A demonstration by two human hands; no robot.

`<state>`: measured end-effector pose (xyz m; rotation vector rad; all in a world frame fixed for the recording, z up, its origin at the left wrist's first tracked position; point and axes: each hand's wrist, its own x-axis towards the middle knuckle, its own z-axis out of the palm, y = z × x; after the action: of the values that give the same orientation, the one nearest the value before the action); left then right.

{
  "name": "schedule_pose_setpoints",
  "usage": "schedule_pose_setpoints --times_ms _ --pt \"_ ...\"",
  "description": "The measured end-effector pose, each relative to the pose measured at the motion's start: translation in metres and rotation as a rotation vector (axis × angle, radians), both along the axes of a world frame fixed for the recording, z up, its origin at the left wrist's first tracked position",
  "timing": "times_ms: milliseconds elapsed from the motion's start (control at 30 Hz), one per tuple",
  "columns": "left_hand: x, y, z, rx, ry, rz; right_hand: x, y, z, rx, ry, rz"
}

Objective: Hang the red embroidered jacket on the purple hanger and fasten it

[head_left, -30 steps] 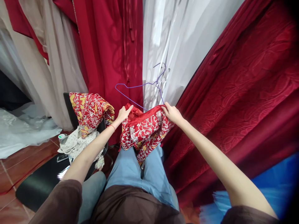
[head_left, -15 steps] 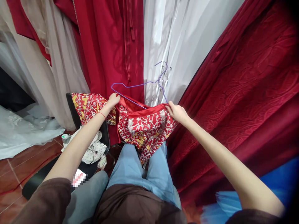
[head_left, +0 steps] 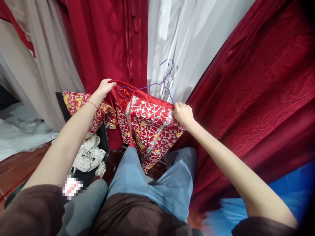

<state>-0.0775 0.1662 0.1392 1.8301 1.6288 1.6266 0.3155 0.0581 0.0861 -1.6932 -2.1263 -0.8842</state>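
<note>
Red embroidered silk garment (head_left: 147,126) hangs over the person's knees, stretched widthwise between the left hand (head_left: 105,87), pinching its upper left edge, and the right hand (head_left: 183,113), fisted on its right corner beside the purple wire hanger (head_left: 157,86).

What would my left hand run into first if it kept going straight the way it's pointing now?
Probably the hanging plain red cloth right behind it. The left hand grips the embroidered red garment's upper corner and points up and away, toward that cloth. Depth is unclear here.

red garment (head_left: 147,124) hides part of the purple hanger (head_left: 152,86).
</note>
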Motion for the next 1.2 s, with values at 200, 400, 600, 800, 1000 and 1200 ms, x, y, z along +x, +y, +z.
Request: schedule_pose_setpoints --times_ms 200,400,600,800,1000,1200 --pt "0.009 -0.035 0.008 0.057 0.64 0.243 -0.012 0.0 -0.008 0.008 0.076 -0.028" --pt "0.068 -0.036 0.002 0.18 0.528 0.163 -0.022 -0.007 -0.009 0.048 0.17 0.048" --pt "0.157 -0.06 -0.035 0.138 0.631 0.033 -0.01 -0.018 0.004 0.034 0.135 0.05" --pt "0.157 -0.044 -0.029 0.243 0.293 -0.131 0.041 -0.014 0.016 0.138 -0.021 0.06" --pt "0.116 0.012 -0.026 0.171 -0.293 -0.3 0.093 0.004 0.007 0.401 0.534 0.17" --pt "0.102 0.011 -0.058 -0.005 -0.246 -0.607 0.116 0.017 -0.002 0.366 0.813 0.293"
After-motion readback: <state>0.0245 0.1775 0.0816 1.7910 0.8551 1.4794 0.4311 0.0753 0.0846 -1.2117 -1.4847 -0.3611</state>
